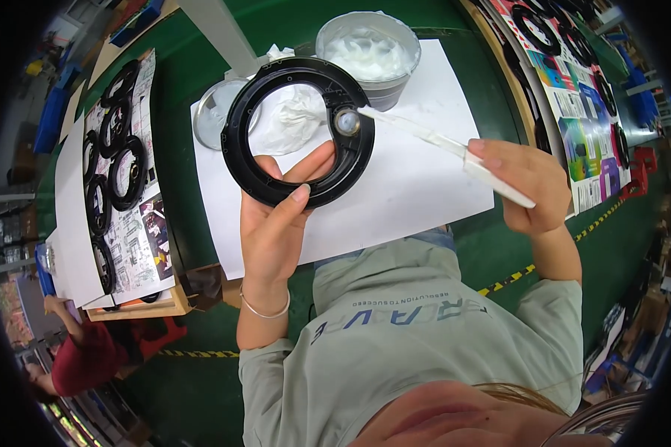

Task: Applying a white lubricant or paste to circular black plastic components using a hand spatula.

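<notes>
My left hand [276,223] grips a black plastic ring [244,153] by its lower edge, thumb on top and fingers through the opening. A small round metallic-looking part [347,122] sits in the wider right side of the ring. Pinched in my right hand [529,182] is a slim white spatula-like stick [425,134], its tip at the ring's right edge beside that round part; whether it touches is hard to tell. Just beyond the ring stands a grey tub [388,93] of white grease-like paste [365,56].
White paper [417,175] covers the green table, with a crumpled white tissue [294,123] and a round clear lid [215,112] on it. Wooden-edged trays of black rings stand left [127,175] and right [537,31]. A person in red [89,361] is at the lower left.
</notes>
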Available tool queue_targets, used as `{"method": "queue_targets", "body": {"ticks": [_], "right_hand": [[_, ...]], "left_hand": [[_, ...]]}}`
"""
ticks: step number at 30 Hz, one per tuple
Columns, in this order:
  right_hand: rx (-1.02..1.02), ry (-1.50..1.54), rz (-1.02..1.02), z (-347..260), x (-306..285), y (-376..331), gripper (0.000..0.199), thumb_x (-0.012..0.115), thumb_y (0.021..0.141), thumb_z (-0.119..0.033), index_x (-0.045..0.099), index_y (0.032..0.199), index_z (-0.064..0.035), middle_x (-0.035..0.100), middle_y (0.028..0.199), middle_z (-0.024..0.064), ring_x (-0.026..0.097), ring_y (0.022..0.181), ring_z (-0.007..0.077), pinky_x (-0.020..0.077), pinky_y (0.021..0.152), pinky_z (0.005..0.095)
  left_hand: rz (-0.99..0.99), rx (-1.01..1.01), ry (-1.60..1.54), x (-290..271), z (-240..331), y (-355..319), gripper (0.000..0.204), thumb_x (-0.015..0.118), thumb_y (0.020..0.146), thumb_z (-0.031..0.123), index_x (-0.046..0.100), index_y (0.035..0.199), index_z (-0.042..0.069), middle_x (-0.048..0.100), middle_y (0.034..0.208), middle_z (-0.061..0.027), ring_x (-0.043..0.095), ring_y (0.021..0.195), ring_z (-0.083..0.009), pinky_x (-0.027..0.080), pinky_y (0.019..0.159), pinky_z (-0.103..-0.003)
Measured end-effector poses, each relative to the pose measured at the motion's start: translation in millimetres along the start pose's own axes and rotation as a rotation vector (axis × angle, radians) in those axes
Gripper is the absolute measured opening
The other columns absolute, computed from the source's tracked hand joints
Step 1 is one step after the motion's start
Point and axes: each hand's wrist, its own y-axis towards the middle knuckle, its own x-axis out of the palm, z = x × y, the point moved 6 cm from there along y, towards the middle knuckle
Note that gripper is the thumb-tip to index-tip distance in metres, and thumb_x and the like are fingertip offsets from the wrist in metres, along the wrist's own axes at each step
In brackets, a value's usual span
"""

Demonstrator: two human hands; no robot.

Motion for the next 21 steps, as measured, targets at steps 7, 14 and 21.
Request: {"method": "queue_targets", "body": {"ticks": [7,14,21], "right_hand": [[-0.064,-0.038,-0.039,-7.5,3.5,6.0,0.027,0.047,0.068,0.011,0.053,0.095,0.0072,0.063,0.084,0.0239,0.065,0.073,0.0335,0.0535,0.060,0.0343],[-0.035,-0.018,-0.050,-5.3,7.1,5.2,0.027,0.048,0.069,0.012,0.054,0.095,0.0068,0.063,0.086,0.0229,0.065,0.075,0.0333,0.0533,0.062,0.0331],[0.026,0.021,-0.048,-1.7,8.9,2.5,0.029,0.051,0.067,0.014,0.055,0.095,0.0065,0.064,0.087,0.0218,0.065,0.075,0.0329,0.0530,0.062,0.0325]], "left_hand": [[-0.009,-0.010,-0.002,3.8,1.7,-0.8,0.019,0.044,0.084,-0.005,0.034,0.089,0.009,0.042,0.120,-0.0369,0.044,0.117,-0.0385,0.039,0.095,-0.042],[-0.014,-0.012,-0.011,4.4,2.2,-1.9,0.019,0.044,0.083,-0.006,0.034,0.089,0.009,0.042,0.120,-0.0367,0.043,0.117,-0.0393,0.038,0.096,-0.043],[-0.032,0.024,0.009,1.8,-0.1,-1.1,0.023,0.046,0.082,-0.008,0.034,0.091,0.009,0.043,0.120,-0.0358,0.043,0.117,-0.0391,0.035,0.098,-0.043]]}}
